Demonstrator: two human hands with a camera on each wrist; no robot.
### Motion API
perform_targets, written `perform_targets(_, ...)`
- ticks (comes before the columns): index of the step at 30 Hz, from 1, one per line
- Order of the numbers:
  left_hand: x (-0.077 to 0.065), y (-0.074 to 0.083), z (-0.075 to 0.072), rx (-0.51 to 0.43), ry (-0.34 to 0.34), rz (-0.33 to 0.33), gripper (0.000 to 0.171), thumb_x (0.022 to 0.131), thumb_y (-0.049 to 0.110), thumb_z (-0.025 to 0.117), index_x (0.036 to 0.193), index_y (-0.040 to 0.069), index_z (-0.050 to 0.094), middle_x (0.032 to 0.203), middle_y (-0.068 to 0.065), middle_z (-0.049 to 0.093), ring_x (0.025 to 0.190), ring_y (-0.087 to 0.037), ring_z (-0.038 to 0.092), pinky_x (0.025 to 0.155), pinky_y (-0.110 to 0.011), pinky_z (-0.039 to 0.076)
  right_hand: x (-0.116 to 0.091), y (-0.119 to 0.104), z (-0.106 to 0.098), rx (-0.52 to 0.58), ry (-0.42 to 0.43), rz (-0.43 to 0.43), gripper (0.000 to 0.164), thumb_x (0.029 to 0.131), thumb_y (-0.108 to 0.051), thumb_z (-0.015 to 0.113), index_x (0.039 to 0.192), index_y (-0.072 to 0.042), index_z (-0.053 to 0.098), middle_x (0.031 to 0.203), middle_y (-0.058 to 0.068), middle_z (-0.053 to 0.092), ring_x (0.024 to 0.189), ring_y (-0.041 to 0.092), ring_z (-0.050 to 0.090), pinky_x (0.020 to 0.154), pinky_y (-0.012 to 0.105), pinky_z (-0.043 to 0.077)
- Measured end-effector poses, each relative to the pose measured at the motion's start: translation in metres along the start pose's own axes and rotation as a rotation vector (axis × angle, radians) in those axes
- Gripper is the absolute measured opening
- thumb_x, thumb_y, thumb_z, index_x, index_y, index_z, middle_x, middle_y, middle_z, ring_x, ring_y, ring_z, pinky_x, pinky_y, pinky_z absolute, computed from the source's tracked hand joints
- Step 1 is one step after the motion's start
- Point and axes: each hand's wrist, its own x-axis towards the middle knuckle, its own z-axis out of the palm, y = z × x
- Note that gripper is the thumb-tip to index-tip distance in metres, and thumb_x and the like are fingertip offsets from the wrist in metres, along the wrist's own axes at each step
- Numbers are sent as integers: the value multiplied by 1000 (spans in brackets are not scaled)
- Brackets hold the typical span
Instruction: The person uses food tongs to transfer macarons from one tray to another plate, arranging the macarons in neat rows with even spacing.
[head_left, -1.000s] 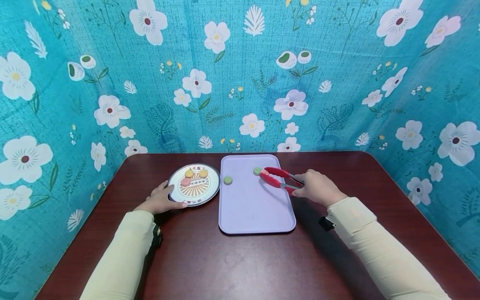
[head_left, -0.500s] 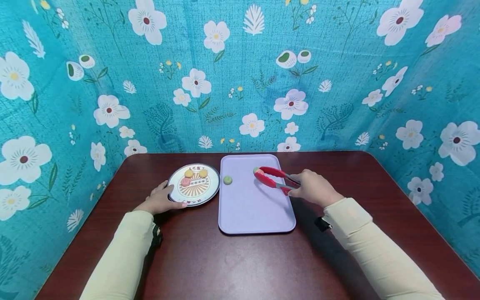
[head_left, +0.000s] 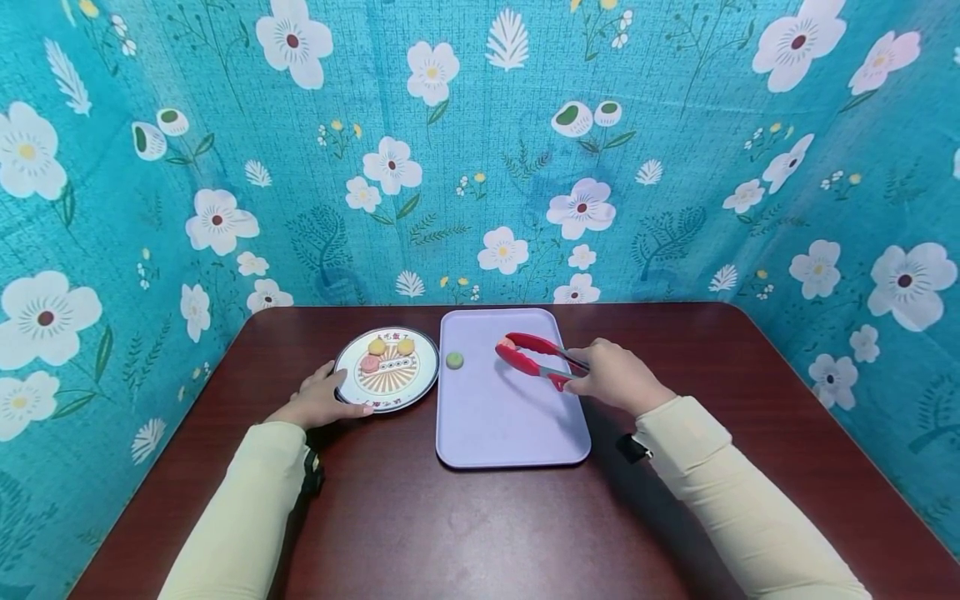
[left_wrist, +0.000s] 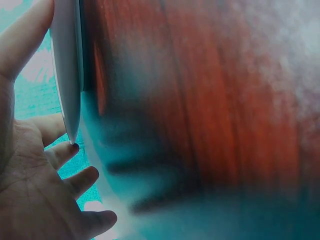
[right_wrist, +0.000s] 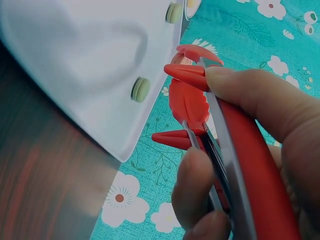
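Note:
My left hand [head_left: 318, 402] holds the left near rim of a white plate [head_left: 393, 396], thumb and fingers spread along its edge. On the plate sit two yellow macarons [head_left: 377, 347] and a pink macaron [head_left: 370, 363]. My right hand [head_left: 617, 375] grips red-tipped tongs [head_left: 517, 360] above the lilac tray [head_left: 510, 425]. Between the tongs' tips is a pink macaron [right_wrist: 181, 59], mostly covered by them. One green macaron [head_left: 454, 360] lies near the tray's left edge. Another green macaron [right_wrist: 141, 90] shows in the right wrist view; the tongs hide it in the head view.
The plate and tray stand side by side towards the far edge of a dark brown table [head_left: 480, 525]. A blue flowered cloth [head_left: 480, 192] hangs behind and on both sides. Both wrists carry a black strap or device [head_left: 312, 471].
My right hand has moved the tongs left over the tray, with the pink macaron in them. They now cover the farther green macaron. My left hand and the plate stay put.

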Motion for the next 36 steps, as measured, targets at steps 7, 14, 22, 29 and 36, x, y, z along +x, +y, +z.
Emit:
perform_targets(7, 0, 1, -1, 4, -4, -8, 110, 75, 56, 74, 151, -2, 21, 155, -29, 7, 136, -51, 10, 106, -73, 11, 1, -5, 2, 8, 3, -13, 62, 74, -27, 83, 127, -1, 62, 92, 14, 65, 74, 21, 55, 55, 28, 50)
perform_targets(14, 0, 2, -1, 10, 0, -1, 111, 74, 56, 75, 150, -4, 21, 154, -30, 7, 136, -52, 10, 106, -73, 11, 4, -10, 5, -10, 22, -50, 61, 75, -29, 83, 125, -1, 63, 94, 14, 67, 73, 21, 54, 56, 27, 47)
perform_targets(22, 3, 0, 0, 21, 4, 2, 111, 74, 57, 74, 150, -5, 22, 154, -30, 8, 136, -51, 11, 106, -73, 11, 6, -15, 8, -14, 12, -43, 59, 75, -27, 83, 125, -1, 64, 97, 17, 65, 72, 21, 54, 56, 28, 48)
perform_targets(29, 4, -1, 0, 24, 3, -1, 112, 73, 58, 74, 150, -4, 21, 154, -31, 8, 136, -52, 11, 105, -73, 12, 7, -19, 9, -27, 26, -64, 58, 75, -28, 83, 124, -1, 65, 94, 16, 65, 69, 20, 53, 56, 28, 46)
perform_targets(36, 5, -2, 1, 22, 2, -5, 112, 74, 58, 74, 151, -3, 21, 154, -30, 7, 137, -51, 11, 106, -73, 12, 9, -23, 12, -45, 35, -92, 58, 74, -28, 83, 123, -2, 66, 90, 13, 64, 68, 19, 52, 56, 28, 45)
